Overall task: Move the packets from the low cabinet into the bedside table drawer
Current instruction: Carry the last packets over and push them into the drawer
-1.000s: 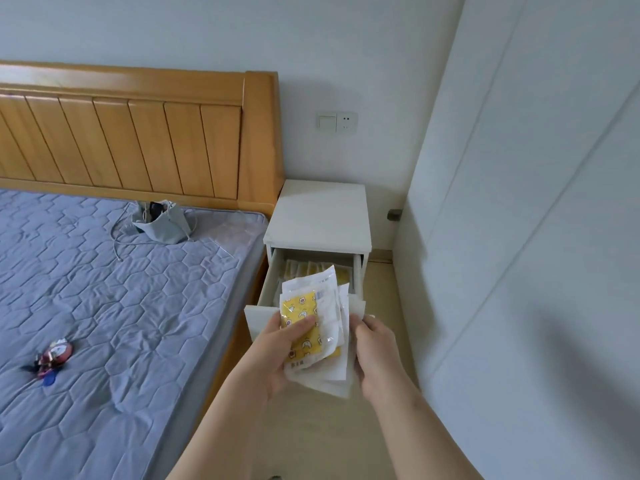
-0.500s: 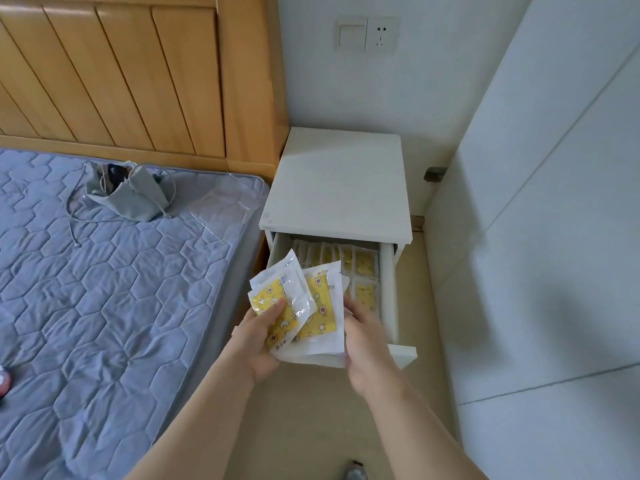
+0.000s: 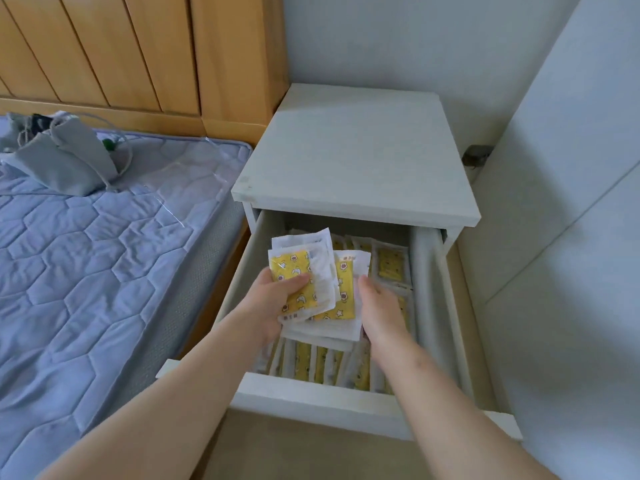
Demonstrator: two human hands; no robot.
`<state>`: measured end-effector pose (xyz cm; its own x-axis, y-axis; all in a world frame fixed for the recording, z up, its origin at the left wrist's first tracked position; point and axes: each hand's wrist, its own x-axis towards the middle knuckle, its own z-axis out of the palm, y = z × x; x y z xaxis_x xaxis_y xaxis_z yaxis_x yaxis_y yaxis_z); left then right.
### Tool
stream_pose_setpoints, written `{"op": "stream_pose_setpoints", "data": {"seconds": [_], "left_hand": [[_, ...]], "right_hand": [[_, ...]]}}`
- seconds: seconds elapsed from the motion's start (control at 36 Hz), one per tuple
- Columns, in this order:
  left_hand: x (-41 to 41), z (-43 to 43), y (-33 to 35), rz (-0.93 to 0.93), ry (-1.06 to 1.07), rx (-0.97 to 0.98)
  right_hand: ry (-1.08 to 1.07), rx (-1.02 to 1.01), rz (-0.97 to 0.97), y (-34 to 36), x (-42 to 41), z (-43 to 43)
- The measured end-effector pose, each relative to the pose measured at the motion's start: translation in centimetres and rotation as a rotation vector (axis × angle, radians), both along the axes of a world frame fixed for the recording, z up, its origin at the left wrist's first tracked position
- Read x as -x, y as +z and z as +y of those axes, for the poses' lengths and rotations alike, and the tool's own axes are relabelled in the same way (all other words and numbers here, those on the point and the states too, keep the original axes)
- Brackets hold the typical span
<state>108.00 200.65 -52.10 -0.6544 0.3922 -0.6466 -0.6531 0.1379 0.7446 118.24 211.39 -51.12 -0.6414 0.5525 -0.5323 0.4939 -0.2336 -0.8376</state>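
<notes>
Yellow packets (image 3: 341, 292) between left hand (image 3: 273, 303) and right hand (image 3: 381, 306) half-hide the drawer (image 3: 311, 393).

the open white drawer (image 3: 311, 393) sits directly under the left hand (image 3: 273, 301) and the right hand (image 3: 381, 306). inside it, yellow-and-white packets (image 3: 322, 365) stand on edge in tight rows, one row nearer the body than the hands, more of them just right of the right hand and beyond both. past the hands, the white tabletop (image 3: 356, 150) overhangs the back of the drawer. left of the left hand lies the blue quilted bed (image 3: 86, 254). a grey fabric pouch (image 3: 65, 161) rests on it, well apart from the left hand, close to the wooden headboard (image 3: 138, 46). pale floor (image 3: 311, 452) shows between the forearms.
</notes>
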Motion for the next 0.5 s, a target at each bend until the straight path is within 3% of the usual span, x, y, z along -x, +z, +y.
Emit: {"op": "stream_pose_setpoints", "data": {"seconds": [0.14, 0.5], "left_hand": [[1.9, 1.5, -4.5, 0.105, -0.073, 0.024], [2.1, 1.1, -7.8, 0.174, -0.164, 0.138]], "right_hand": [[0.103, -0.122, -0.044, -3.6, 0.7, 1.9], [0.099, -0.1, -0.041, -6.0, 0.3, 1.2]]}}
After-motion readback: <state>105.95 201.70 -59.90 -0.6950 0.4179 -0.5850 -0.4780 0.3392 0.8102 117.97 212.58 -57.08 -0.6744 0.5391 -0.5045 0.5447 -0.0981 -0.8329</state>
